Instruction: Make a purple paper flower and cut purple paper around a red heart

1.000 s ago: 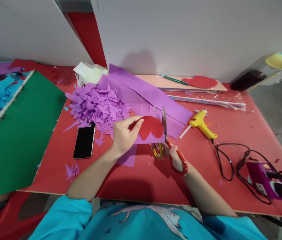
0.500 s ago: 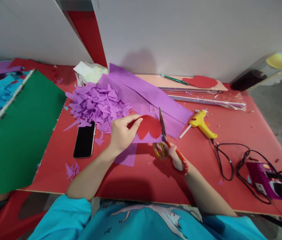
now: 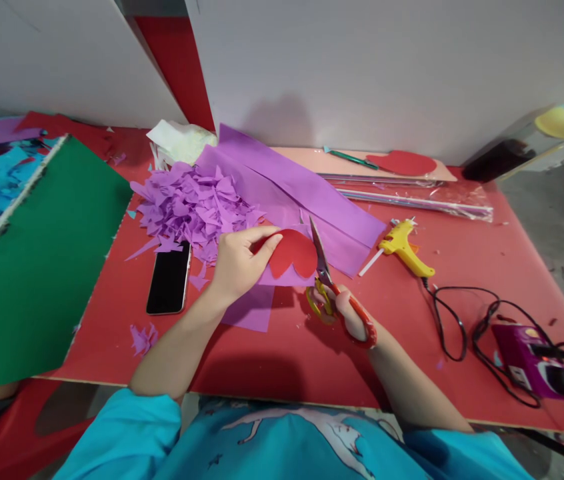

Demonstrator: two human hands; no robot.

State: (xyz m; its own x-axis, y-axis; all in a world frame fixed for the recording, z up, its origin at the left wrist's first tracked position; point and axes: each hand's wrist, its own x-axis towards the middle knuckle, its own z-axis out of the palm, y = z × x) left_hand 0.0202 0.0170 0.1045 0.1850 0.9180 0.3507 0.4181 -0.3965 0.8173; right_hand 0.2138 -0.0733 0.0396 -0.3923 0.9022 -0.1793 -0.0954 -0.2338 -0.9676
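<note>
My left hand [image 3: 240, 263] pinches a red heart-shaped piece [image 3: 294, 253] together with a purple sheet [image 3: 282, 276] beneath it, thumb on top. In my right hand [image 3: 346, 308] is a pair of scissors [image 3: 323, 260] with one red and one yellow handle loop. The scissor blades are apart and stand upright at the right edge of the purple sheet, close beside the heart. Part of the lower blade is hidden behind the sheet. Under my hands lies another purple piece [image 3: 249, 310] on the red table.
Purple scraps [image 3: 197, 203] are heaped at left by a phone [image 3: 169, 280]. Long purple sheets [image 3: 302, 193] lie behind. At right are a yellow glue gun [image 3: 405, 247], its cable, and a purple power box [image 3: 525, 360]. A green board [image 3: 47, 267] covers the left side.
My left hand, with the heart and purple sheet, has shifted slightly left. The scissor blades have moved a little left too, staying at the sheet's right edge.
</note>
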